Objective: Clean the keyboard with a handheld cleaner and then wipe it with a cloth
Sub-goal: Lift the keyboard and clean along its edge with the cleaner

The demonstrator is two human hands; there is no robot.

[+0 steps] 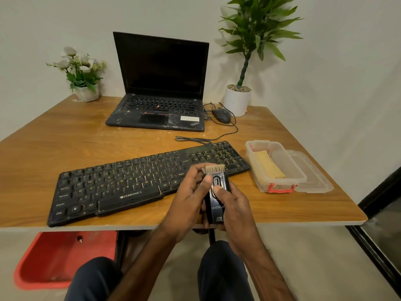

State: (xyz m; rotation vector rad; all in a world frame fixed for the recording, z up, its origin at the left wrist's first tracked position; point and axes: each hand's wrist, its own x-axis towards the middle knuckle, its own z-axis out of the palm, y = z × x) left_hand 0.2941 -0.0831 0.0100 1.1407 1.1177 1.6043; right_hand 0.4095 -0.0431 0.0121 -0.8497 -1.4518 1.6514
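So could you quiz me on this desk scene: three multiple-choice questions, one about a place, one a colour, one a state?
1. Where is the cloth?
A. on the laptop
B. in the clear box
C. on the floor

2. What colour are the box's latches?
A. red
B. blue
C. green

3. What state is the laptop in?
A. shut
B. open, screen lit
C. open, screen dark

Answers:
B, it lies inside the box beside the keyboard.
A, red clips show at its near end.
C, the lid stands up and the screen is black.

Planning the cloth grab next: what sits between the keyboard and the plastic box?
Head view: only bare table between keyboard and plastic box.
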